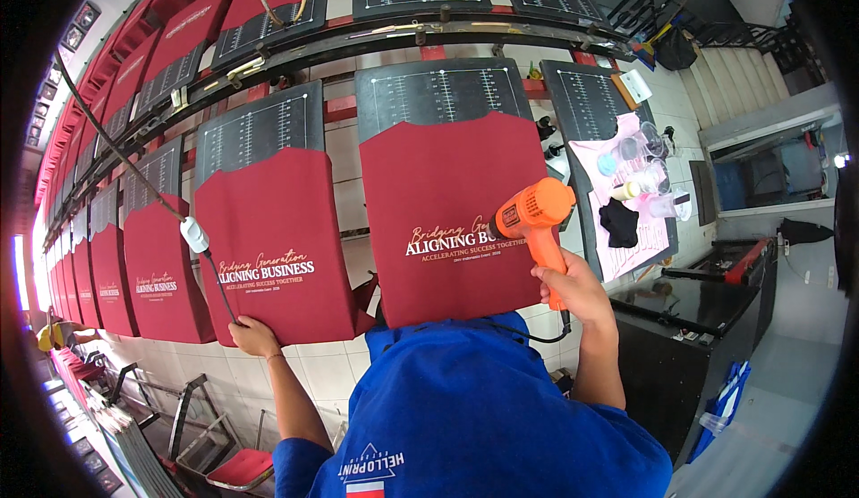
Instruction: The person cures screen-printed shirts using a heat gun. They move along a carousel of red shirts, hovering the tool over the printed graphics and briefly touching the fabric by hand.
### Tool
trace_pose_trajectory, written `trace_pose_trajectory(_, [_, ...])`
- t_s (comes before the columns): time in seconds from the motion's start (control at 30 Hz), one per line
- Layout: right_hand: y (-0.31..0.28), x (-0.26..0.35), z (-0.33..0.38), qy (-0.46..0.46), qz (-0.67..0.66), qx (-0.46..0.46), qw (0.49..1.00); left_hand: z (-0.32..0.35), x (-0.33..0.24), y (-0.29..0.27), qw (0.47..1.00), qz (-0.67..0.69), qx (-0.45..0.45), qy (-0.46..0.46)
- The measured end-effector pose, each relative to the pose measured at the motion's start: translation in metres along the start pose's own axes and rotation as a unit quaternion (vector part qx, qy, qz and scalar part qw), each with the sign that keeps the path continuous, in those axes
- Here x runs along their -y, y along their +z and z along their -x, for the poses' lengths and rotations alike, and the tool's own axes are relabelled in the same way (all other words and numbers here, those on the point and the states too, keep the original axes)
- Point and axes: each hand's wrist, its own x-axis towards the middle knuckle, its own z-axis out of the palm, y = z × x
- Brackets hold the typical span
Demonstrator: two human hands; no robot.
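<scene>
My right hand (580, 290) is wrapped round the handle of an orange heat gun (537, 207). Its nozzle points left, over the white and gold print of a dark red shirt panel (447, 176) spread on a black board. From the bottom of the handle, a black cord loops back toward my blue shirt. My left hand (255, 337) is closed on a dark power cord (221, 290) at the lower edge of the neighbouring red shirt panel (273, 229). That cord runs up to a white plug connector (193, 235) hanging above the panels.
More red panels on black ruled boards (438, 95) continue left and behind a long metal rail (394, 34). At right, a board bears a pink cloth (617, 247), plastic cups (658, 176) and a black cloth (618, 223). A dark cabinet (667, 364) stands lower right; a red-seated chair (240, 468) lower left.
</scene>
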Motion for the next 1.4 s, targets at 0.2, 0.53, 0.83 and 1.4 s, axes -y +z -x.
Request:
trace_pose_trajectory(0.2, [0.012, 0.004, 0.003, -0.017, -0.017, -0.024, 0.999, 0.0, 0.0, -0.001, 1.0, -0.013, -0.002, 0.005])
trace_pose_trajectory(0.53, [0.017, 0.006, 0.0, -0.007, -0.008, -0.01, 1.0, 0.001, 0.001, 0.0, 1.0, -0.009, 0.0, 0.003])
trace_pose_trajectory(0.83, [0.022, -0.003, -0.007, -0.018, 0.016, 0.014, 1.0, 0.001, -0.007, -0.006, 1.0, -0.009, 0.01, -0.007])
trace_pose_trajectory(1.4, [0.024, 0.007, -0.009, 0.002, 0.032, 0.051, 0.998, 0.003, -0.009, -0.008, 1.0, 0.002, -0.008, 0.0])
